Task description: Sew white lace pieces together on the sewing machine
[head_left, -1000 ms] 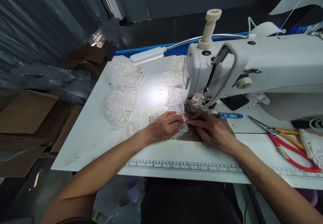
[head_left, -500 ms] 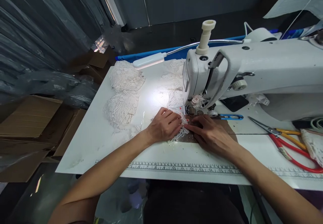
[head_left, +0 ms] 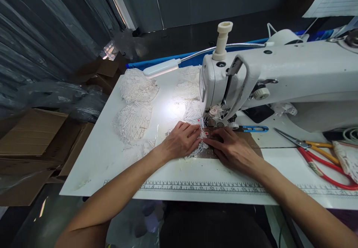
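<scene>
A strip of white lace (head_left: 199, 150) lies at the front of the sewing machine (head_left: 214, 87), below its needle area. My left hand (head_left: 183, 140) rests on the lace from the left, fingers bent and close together, gripping it against the bed. From the right comes my right hand (head_left: 231, 147), its index finger stretched to the lace edge and its other fingers curled under. The two hands' fingertips nearly meet. My fingers cover part of the lace, and the right thumb is mostly hidden. A brown plate (head_left: 253, 143) shows under the right hand.
Lace piles (head_left: 132, 121) lie on the left of the white table (head_left: 92, 166). A lamp (head_left: 162, 68) lights the middle. Blue thread snips (head_left: 254, 128) and red-handled scissors (head_left: 313, 162) lie to the right. A ruler scale (head_left: 192, 186) runs along the front edge. Cardboard boxes (head_left: 36, 132) stand left.
The camera view has shifted slightly, so the machine sits a little further left. Both hands stay at the lace with almost the same pose.
</scene>
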`<state>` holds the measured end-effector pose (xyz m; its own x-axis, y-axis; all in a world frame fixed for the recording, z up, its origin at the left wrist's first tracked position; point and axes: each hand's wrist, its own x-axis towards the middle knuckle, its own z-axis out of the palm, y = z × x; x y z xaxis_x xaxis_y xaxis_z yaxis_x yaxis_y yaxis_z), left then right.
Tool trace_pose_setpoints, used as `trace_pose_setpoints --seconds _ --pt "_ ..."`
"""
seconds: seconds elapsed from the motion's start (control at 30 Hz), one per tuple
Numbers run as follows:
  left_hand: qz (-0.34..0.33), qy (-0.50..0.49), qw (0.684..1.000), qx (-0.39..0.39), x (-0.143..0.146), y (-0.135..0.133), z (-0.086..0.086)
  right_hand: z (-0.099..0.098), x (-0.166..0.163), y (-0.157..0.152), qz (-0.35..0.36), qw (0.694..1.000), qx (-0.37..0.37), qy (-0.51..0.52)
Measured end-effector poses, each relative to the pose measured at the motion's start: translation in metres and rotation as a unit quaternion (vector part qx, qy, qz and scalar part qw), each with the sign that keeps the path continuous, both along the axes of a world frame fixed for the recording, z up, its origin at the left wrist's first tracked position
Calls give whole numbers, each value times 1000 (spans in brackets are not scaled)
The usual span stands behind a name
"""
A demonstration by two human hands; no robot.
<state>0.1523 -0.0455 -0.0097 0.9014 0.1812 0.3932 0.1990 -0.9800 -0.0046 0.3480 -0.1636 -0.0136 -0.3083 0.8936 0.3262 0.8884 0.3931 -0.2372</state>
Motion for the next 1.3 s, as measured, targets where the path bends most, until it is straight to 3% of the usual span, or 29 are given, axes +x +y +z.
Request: trace_pose_setpoints --seconds 0.43,0.67,0.87,1.3 --pt "25 67 993 -97 -1 -3 13 5 -8 -1 -28 999 -15 -40" --pt "-19 98 994 -50 7 12 12 7 -20 1 -75 993 -26 -84" --pt "-35 65 997 -11 8 18 7 5 -20 2 -80 993 -21 -80" --pt "-7 31 999 -37 8 14 3 2 -16 1 -77 997 -19 -7"
